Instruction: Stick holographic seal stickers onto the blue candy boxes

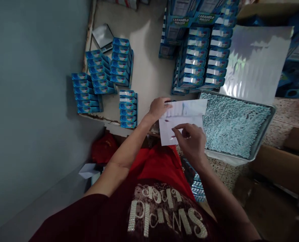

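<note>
Holding sheet (pixel 183 116), boxes (pixel 175 32) reading "CARAMELO MACIZO"

Pale table (pixel 149 72) — stacked blue boxes (pixel 121 62) atop

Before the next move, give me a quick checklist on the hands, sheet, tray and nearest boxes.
1. Left hand gripping the white sheet: ok, at its upper left side.
2. Right hand free: cannot tell; it is over the sheet, anything pinched is too small to see.
3. Tray stocked with pellets: ok, spread widely across it.
4. Sheet apart from tray: cannot tell, they overlap in view.
5. Nearest box row back from the table edge: not ok, right at it.
</note>
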Demonstrator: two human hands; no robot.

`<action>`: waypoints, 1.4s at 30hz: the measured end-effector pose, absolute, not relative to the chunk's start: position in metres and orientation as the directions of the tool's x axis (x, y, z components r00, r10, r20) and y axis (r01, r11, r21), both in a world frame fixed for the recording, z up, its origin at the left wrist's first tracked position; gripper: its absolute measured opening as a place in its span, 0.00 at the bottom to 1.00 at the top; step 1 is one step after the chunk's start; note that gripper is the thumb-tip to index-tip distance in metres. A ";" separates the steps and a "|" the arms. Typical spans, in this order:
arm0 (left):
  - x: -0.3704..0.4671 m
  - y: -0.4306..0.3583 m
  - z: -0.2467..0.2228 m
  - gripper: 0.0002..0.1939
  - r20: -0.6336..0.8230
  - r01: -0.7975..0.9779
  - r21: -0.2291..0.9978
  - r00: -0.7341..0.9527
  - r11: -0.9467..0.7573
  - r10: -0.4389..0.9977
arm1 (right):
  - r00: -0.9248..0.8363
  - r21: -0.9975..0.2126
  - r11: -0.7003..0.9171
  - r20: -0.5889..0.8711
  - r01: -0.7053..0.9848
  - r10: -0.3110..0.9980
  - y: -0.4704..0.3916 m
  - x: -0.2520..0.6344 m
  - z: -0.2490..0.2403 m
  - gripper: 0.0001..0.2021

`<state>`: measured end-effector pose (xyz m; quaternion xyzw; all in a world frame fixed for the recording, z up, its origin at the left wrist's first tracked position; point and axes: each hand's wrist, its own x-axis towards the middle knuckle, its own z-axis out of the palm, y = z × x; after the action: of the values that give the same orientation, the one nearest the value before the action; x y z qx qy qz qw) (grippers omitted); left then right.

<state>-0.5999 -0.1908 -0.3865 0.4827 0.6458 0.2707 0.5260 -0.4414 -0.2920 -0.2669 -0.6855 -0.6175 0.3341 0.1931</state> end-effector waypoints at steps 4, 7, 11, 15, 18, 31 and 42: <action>-0.639 -0.220 -0.369 0.15 -0.392 0.128 0.891 -0.263 0.435 0.881 | 0.042 -0.812 -0.575 -0.574 0.098 0.818 -0.268 -0.474 -0.253 0.11; -0.671 -0.251 -0.364 0.35 -0.633 -0.223 0.767 -0.103 0.602 0.768 | 0.001 -0.717 -0.684 -0.690 -0.138 0.724 -0.253 -0.501 -0.274 0.15; -0.697 -0.281 -0.372 0.43 -0.667 -0.498 0.603 0.114 0.624 0.736 | 0.021 -0.671 -0.724 -0.735 -0.159 0.677 -0.251 -0.528 -0.314 0.19; -0.706 -0.293 -0.385 0.34 -0.697 -0.525 0.609 0.002 0.594 0.717 | 0.027 -0.660 -0.747 -0.751 -0.083 0.660 -0.258 -0.542 -0.338 0.19; -0.716 -0.298 -0.390 0.29 -0.743 -0.494 0.611 -0.088 0.619 0.663 | 0.013 -0.659 -0.752 -0.752 0.015 0.659 -0.263 -0.557 -0.343 0.19; -0.800 -0.269 -0.413 0.05 -0.520 0.205 0.729 -0.453 0.653 0.724 | 0.193 -0.761 -0.560 -0.526 0.327 0.828 -0.250 -0.663 -0.417 0.17; -0.808 -0.263 -0.437 0.04 -0.504 0.198 0.747 -0.453 0.634 0.735 | 0.193 -0.729 -0.527 -0.496 0.437 0.847 -0.246 -0.668 -0.446 0.19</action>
<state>-0.8081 -0.2633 -0.4372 0.2938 0.7938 0.3106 0.4326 -0.6677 -0.2459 -0.4463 -0.7401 -0.4336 0.4643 0.2205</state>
